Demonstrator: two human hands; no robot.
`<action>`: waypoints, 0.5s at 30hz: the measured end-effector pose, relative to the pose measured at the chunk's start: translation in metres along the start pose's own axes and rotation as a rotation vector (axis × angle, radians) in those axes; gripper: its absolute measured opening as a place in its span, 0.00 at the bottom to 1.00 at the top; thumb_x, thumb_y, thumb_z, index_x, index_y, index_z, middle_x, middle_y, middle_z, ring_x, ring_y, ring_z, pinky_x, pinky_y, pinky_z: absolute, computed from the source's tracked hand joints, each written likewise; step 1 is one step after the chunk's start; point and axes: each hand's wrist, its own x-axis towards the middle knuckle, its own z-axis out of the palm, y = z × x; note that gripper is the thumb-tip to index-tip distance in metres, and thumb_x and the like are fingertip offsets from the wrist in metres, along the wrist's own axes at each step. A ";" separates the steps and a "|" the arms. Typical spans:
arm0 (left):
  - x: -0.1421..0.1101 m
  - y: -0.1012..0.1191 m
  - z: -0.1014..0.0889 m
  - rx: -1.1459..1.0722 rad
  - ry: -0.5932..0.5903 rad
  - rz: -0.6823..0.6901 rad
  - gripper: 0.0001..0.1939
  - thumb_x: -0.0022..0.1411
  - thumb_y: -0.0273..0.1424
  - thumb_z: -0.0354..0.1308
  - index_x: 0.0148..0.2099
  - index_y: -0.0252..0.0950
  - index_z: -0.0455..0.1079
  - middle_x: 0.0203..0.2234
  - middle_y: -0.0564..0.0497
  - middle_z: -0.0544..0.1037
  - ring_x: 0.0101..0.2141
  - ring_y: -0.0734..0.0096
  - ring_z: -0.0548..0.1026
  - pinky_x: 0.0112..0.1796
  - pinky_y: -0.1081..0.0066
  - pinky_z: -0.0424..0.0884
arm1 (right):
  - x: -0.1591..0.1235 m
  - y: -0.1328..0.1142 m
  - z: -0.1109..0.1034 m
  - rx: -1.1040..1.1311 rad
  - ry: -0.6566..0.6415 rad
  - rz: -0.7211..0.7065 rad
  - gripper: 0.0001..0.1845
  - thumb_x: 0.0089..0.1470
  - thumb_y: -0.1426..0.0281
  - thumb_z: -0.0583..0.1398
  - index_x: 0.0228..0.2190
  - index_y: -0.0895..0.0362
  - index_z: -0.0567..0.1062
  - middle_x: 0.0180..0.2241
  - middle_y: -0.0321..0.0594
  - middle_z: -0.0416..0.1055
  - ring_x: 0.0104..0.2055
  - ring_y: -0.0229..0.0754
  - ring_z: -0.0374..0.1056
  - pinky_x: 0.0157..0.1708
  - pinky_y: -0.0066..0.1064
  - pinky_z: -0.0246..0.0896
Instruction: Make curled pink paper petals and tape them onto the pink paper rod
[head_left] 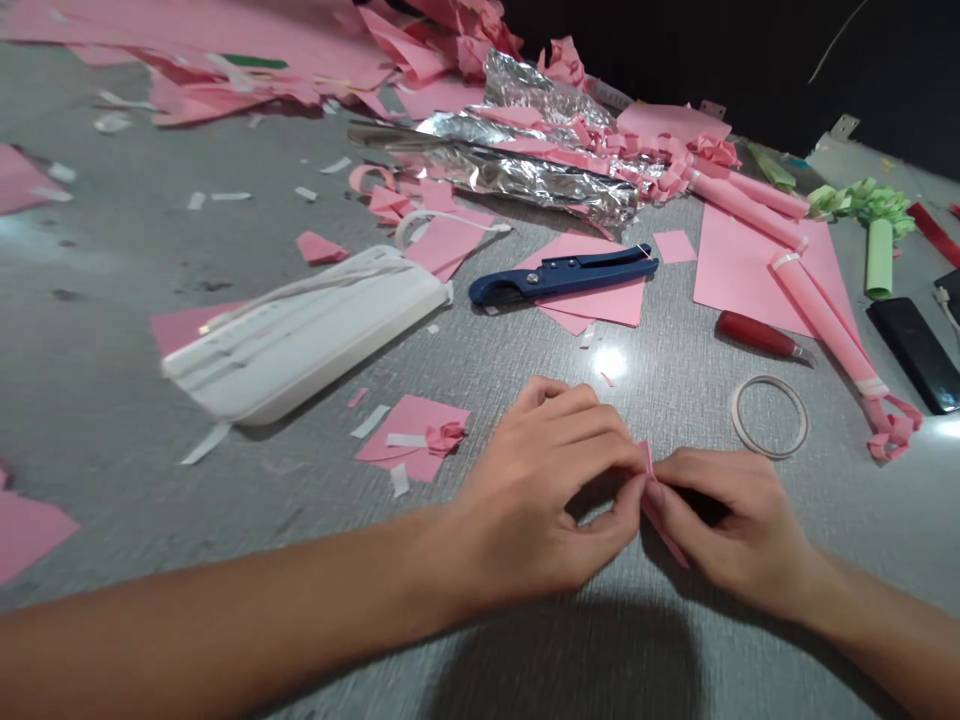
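Note:
Thumb and forefinger of my left hand (562,480) pinch a small pink paper strip (666,530) from the left. From the other side, my right hand (731,515) grips the same strip between thumb and forefinger, the fingertips of both hands nearly touching. The strip slants down toward me, and its middle is partly covered by the fingers. Left of my left hand lies a pink paper square (412,465) with white tape bits and a crumpled piece on it. A roll of tape (770,455) rests just beyond my right hand.
Blue-handled scissors (517,287) lie ahead on pink paper, with a white box-like object (322,350) to their left. A red-handled cutter (757,335), rolled pink paper tubes (825,320) and a black phone-like slab (915,355) are at right. Crumpled foil (525,175) and pink scraps cover the back.

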 end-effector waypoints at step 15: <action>0.000 0.000 -0.001 -0.017 0.020 -0.014 0.06 0.71 0.24 0.60 0.39 0.37 0.76 0.30 0.55 0.82 0.32 0.69 0.75 0.41 0.61 0.60 | -0.001 0.000 0.000 -0.020 0.031 -0.006 0.13 0.73 0.75 0.60 0.35 0.61 0.82 0.25 0.37 0.76 0.24 0.34 0.67 0.28 0.26 0.61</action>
